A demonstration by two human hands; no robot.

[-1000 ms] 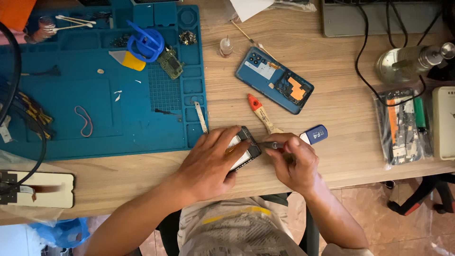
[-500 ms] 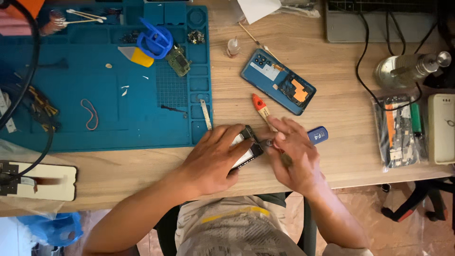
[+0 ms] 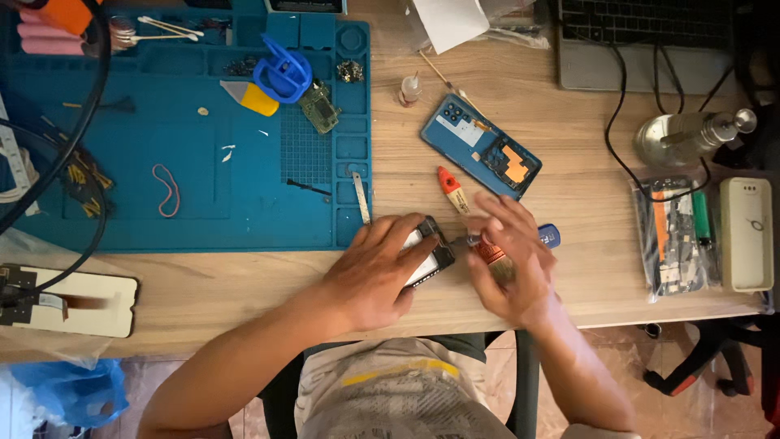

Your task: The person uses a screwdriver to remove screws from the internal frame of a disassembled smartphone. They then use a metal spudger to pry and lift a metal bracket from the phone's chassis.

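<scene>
I see my left hand (image 3: 375, 272) pressing a small black-framed phone part (image 3: 428, 254) to the wooden desk (image 3: 244, 284). My right hand (image 3: 508, 264) pinches a thin metal tool (image 3: 465, 241) at its edge, beside the blue repair mat (image 3: 187, 122).

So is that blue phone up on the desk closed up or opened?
Opened. The blue phone lies flat with its cover off: an orange part and a pale patch show inside its blue shell. Neither hand touches it.

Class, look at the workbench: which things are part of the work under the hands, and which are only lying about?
In hand:
left hand
right hand
small black-framed part
thin metal tool

Lying about:
blue phone back cover
orange-tipped brush
blue repair mat
small bottle
laptop
</scene>
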